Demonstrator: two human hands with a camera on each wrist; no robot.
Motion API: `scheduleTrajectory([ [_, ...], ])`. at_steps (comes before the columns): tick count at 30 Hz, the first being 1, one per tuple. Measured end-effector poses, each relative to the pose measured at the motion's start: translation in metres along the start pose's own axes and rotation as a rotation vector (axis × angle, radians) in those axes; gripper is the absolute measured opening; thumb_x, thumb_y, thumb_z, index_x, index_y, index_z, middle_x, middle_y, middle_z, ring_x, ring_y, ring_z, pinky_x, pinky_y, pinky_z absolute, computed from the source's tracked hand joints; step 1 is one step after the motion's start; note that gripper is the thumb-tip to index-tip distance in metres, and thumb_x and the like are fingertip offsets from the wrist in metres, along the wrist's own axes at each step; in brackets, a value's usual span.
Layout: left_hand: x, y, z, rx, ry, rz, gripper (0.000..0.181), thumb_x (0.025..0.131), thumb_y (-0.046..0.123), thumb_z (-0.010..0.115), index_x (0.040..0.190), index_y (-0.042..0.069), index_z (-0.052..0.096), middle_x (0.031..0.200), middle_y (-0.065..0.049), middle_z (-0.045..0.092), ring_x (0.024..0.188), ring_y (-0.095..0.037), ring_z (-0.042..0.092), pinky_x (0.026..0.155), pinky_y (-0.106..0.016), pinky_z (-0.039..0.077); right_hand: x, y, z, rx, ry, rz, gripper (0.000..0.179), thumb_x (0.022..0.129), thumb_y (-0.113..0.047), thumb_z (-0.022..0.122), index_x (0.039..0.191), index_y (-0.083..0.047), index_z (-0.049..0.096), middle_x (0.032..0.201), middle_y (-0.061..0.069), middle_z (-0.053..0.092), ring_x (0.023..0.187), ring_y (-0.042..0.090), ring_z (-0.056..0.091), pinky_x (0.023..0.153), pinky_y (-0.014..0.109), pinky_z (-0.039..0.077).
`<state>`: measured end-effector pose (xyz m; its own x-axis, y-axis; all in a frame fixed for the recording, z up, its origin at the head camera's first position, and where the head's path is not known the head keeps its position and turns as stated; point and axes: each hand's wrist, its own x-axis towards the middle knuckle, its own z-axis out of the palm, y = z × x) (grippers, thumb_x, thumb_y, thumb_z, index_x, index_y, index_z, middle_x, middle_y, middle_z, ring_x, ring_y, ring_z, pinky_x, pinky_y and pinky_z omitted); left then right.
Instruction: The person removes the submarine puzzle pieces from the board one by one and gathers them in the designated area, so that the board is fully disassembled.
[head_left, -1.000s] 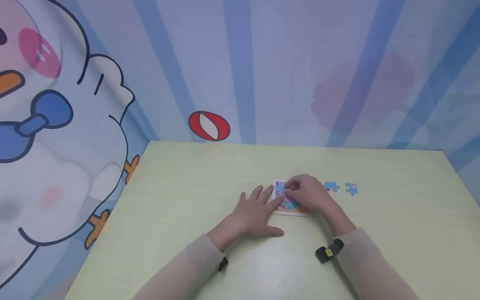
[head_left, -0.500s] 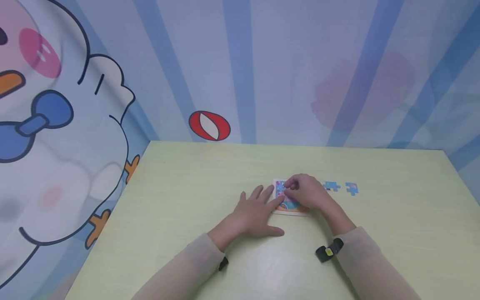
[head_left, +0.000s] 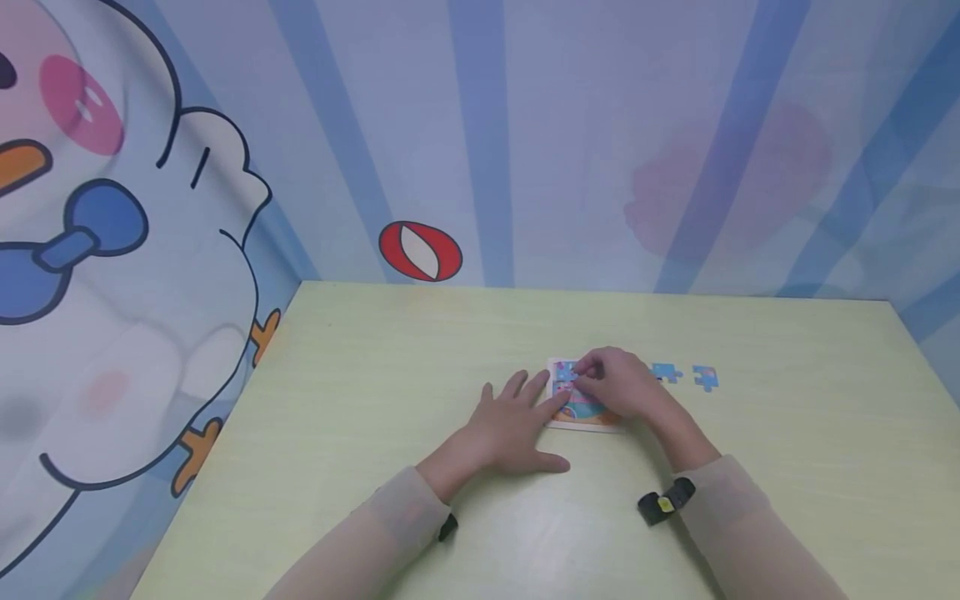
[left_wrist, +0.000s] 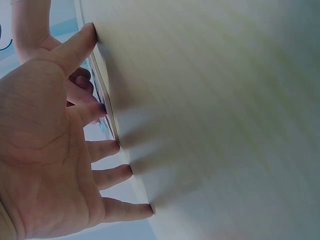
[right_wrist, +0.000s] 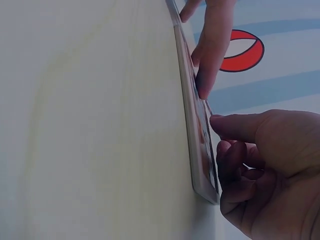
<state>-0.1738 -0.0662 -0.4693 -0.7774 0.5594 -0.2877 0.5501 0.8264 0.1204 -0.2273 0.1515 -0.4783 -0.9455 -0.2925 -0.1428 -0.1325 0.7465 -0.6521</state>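
A small jigsaw puzzle in a white-edged tray (head_left: 587,429) lies on the table, its picture in blue, pink and orange. My left hand (head_left: 510,429) is spread flat beside it, one fingertip over the puzzle's left part and the thumb on the table. In the left wrist view the left hand's fingertips (left_wrist: 111,150) rest along the tray edge and tabletop. My right hand (head_left: 618,383) is over the puzzle's upper part, thumb and forefinger pinching a blue puzzle piece (head_left: 564,372) at its edge. The right wrist view shows the thumb (right_wrist: 235,126) right at the puzzle's surface, other fingers curled.
Two loose blue puzzle pieces lie right of the tray: one piece (head_left: 666,372) close to the right hand, another piece (head_left: 705,377) farther right. The pale table (head_left: 390,350) meets a blue striped backdrop (head_left: 570,150) behind. A black wrist strap (head_left: 666,502) hangs at the right sleeve.
My right hand's fingertips have shifted slightly right, and more of the blue piece at the puzzle's upper left shows. The left hand stays in place.
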Motion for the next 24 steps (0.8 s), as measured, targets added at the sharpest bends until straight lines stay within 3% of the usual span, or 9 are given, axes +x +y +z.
scheduleTrajectory([
  [11,0.0,0.001,0.0,-0.007,-0.01,-0.008,0.097,0.089,0.078,0.058,0.167,0.036,0.02,0.174,-0.005,0.011,0.157,-0.036,0.012,0.115,-0.072,0.024,-0.013,0.018,-0.023,0.053,0.015,0.03,0.026,0.1,-0.027,0.069,0.116,-0.007,0.073,0.105,0.008,0.07,0.098,0.027,0.064,0.085,0.047,0.052],
  [24,0.001,0.001,0.001,-0.014,-0.011,-0.016,0.098,0.088,0.078,0.06,0.167,0.037,0.02,0.174,-0.004,0.011,0.157,-0.036,0.012,0.115,-0.072,0.023,-0.027,0.049,-0.041,0.011,0.059,0.067,0.025,0.101,-0.025,0.067,0.114,-0.004,0.073,0.104,0.01,0.069,0.1,0.031,0.061,0.09,0.05,0.048],
])
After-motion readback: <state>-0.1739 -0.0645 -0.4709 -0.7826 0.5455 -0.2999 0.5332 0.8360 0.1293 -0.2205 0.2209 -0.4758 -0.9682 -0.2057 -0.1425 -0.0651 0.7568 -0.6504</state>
